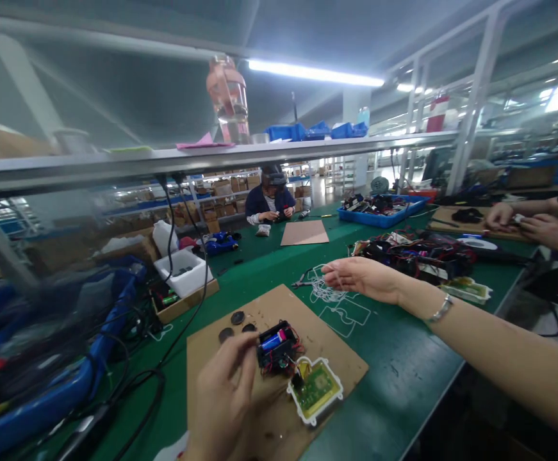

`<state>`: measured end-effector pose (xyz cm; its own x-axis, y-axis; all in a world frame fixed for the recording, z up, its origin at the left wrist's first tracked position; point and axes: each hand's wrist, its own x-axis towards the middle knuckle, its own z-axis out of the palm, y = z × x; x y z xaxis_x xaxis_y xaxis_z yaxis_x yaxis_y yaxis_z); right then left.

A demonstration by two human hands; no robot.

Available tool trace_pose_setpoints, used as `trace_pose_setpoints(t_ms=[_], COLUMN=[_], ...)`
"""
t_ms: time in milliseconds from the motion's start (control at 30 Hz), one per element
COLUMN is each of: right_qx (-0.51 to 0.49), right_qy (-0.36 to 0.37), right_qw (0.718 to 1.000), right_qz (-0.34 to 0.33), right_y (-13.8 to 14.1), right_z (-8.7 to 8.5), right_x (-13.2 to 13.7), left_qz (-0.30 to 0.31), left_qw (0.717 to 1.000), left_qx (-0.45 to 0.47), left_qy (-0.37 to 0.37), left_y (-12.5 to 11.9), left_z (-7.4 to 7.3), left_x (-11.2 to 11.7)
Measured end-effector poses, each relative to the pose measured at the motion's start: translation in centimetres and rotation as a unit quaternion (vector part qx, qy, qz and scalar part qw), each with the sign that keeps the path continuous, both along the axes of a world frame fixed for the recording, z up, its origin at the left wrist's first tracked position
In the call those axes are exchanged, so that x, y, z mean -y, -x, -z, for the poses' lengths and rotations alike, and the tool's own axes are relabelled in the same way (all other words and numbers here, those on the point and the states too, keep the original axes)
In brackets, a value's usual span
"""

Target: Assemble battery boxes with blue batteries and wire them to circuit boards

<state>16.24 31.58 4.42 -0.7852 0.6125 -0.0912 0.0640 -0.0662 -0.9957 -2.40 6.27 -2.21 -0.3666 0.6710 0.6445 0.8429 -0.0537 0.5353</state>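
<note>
My left hand (225, 397) is low in the view, its fingers pinched on a black battery holder (275, 346) with a blue cell and red wires. The wires run to a green circuit board in a white case (315, 388) lying on a brown cardboard sheet (317, 339). My right hand (362, 276) reaches out over the green table (403, 371), fingers loosely spread, holding nothing. It hovers above white outlines drawn on the mat, near small pliers (302, 280). A bracelet sits on that wrist.
Three dark discs (237, 317) lie on the cardboard. A white tray (185, 272), cables and a blue bin (57, 384) stand at left. A pile of wired parts (413, 253) and a blue tray (382, 211) are at right. One person sits across; another person's hands (523, 224) work at right.
</note>
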Motion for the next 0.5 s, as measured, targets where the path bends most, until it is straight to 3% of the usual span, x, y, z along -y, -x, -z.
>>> trace_pose_setpoints(t_ms=[133, 233, 300, 367, 433, 500], right_qx=[-0.073, -0.115, -0.130, -0.121, -0.104, -0.097], right_qy=[0.116, 0.103, 0.023, -0.118, -0.263, -0.328], right_qw=[0.987, 0.982, 0.985, 0.984, 0.958, 0.935], right_qz=[-0.084, -0.107, -0.107, -0.054, 0.039, 0.093], right_y=[-0.8, -1.6, -2.4, -3.5, -4.6, -5.5], right_z=[-0.6, -0.6, -0.3, 0.3, 1.4, 3.0], right_x=[5.4, 8.7, 10.1, 11.1, 12.0, 12.8], left_qz=[0.109, 0.136, 0.141, 0.164, 0.191, 0.193], left_qw=[0.983, 0.974, 0.971, 0.958, 0.930, 0.900], left_qx=[0.135, 0.164, 0.181, 0.229, 0.308, 0.382], left_qy=[0.059, 0.072, 0.066, 0.059, 0.068, 0.080], left_y=[-5.0, -7.4, -8.2, -8.9, -9.7, -10.7], left_z=[-4.8, -6.5, -6.6, -6.4, -5.9, -5.0], left_x=[-3.3, -5.4, -5.7, -5.1, -3.8, -2.5])
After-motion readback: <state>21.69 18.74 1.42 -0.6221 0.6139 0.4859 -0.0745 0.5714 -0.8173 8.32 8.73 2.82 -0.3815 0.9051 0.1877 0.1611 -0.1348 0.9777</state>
